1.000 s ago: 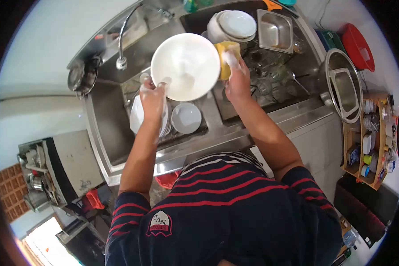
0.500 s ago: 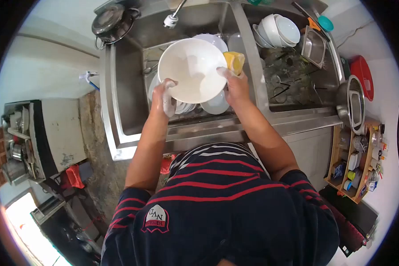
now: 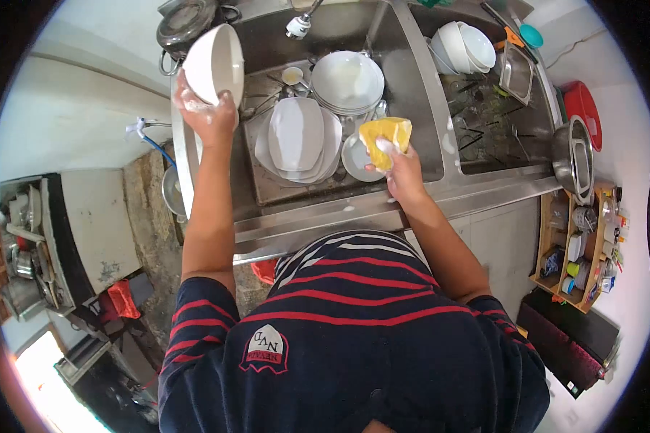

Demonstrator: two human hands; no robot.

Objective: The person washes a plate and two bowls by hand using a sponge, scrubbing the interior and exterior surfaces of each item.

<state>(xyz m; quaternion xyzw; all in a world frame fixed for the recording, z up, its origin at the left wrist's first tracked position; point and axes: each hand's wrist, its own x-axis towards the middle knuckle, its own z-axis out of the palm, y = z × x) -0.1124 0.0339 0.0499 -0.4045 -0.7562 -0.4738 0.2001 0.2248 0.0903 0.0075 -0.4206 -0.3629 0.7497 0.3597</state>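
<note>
Your left hand grips a deep white bowl, smooth and tilted on its side, above the left edge of the steel sink. Your right hand pinches a yellow sponge — soft, bent and porous, with white suds on it — over the left basin. Foam coats the fingers of your left hand too. Beneath you, glossy white plates with rounded-off corners lie stacked beside a pile of round dishes, and a small round dish sits partly behind the sponge. A dark, shiny metal pot stands near the bowl; whether they touch, you cannot tell from here.

On your striped shirt, a red-edged badge carries lettering, upside down to the camera, its smaller line unreadable. Your left fingertips are partly hidden by the bowl — and the clear and dark pieces in the right basin blur into a jumble. The pot is cut off at the top.
</note>
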